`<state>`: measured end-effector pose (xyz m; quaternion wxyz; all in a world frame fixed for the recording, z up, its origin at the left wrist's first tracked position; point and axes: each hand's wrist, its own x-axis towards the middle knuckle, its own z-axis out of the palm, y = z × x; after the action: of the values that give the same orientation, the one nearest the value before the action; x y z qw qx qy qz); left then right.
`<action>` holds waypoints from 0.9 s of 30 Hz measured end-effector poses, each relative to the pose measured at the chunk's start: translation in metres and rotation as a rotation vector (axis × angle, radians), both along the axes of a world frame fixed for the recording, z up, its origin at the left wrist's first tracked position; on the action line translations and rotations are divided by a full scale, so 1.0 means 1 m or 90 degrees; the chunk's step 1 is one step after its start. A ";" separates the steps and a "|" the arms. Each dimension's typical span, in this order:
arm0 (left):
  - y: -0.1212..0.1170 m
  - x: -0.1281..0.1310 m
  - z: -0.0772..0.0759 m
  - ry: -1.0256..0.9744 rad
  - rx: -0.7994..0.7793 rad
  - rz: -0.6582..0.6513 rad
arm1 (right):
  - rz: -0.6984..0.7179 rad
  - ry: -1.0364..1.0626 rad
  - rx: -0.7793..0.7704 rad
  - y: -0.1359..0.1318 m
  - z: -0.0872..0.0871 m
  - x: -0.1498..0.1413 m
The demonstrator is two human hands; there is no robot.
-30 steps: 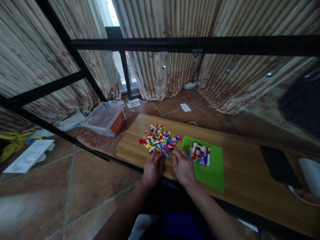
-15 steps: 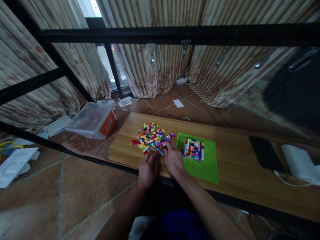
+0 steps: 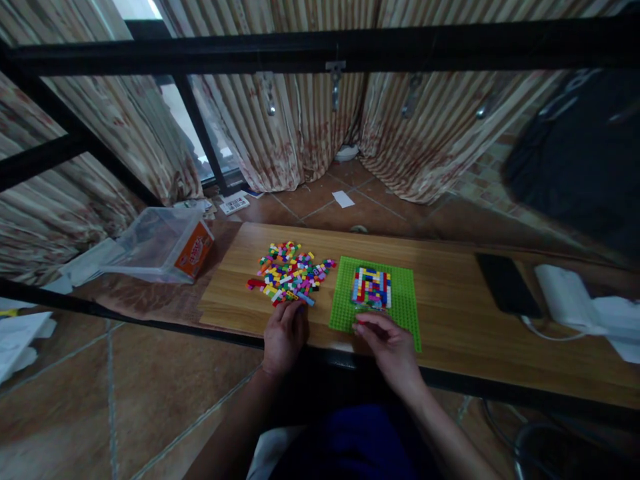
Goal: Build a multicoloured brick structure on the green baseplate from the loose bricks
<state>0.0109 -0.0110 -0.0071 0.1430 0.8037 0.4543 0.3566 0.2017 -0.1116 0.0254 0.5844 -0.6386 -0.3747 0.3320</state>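
Head view: right fingers [image 3: 379, 321] pinch a red piece [image 3: 361, 323] above the baseplate's [image 3: 406, 300] near edge; left fingers [image 3: 287, 312], by tabletop's [image 3: 450, 320] rim, unclear.

My one view comes from the wearer's head, above the near edge of the wooden table [image 3: 450, 320], facing forward and down across it toward the curtains [image 3: 310, 133] beyond.

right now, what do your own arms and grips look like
The left grip and right grip are bare human hands, with no gloves visible. The forearms are uncovered, showing no sleeves, cables or clear markings. Dark blue clothing shows between them.
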 end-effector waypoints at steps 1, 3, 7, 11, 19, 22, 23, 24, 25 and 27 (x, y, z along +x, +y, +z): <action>0.000 0.000 0.000 0.001 0.001 0.001 | -0.020 -0.004 -0.005 -0.003 0.002 0.008; 0.000 0.000 -0.001 0.003 0.001 -0.002 | -0.061 -0.033 -0.015 -0.006 0.006 0.025; 0.001 0.000 -0.001 0.004 0.005 -0.004 | -0.130 -0.179 -0.004 -0.005 0.005 0.055; 0.000 0.000 -0.002 0.005 0.003 -0.002 | -0.122 -0.304 0.026 0.003 0.000 0.070; -0.001 -0.001 -0.002 0.015 0.004 0.001 | -0.070 -0.431 0.063 0.016 -0.005 0.072; -0.001 -0.001 -0.001 0.015 0.003 0.000 | -0.080 -0.392 0.057 0.019 -0.006 0.073; -0.001 -0.001 -0.001 0.014 0.002 0.001 | -0.084 -0.376 0.052 0.020 -0.007 0.073; -0.001 -0.001 0.000 0.012 0.002 0.001 | -0.086 -0.360 0.046 0.020 -0.007 0.074; -0.001 -0.001 -0.001 0.010 0.001 0.003 | -0.084 -0.346 0.039 0.021 -0.007 0.074; -0.001 -0.001 -0.001 0.007 -0.001 0.003 | -0.081 -0.326 0.025 0.023 -0.007 0.075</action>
<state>0.0104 -0.0119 -0.0078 0.1402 0.8045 0.4572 0.3523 0.2770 -0.0884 0.0188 0.5023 -0.7126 -0.4761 0.1150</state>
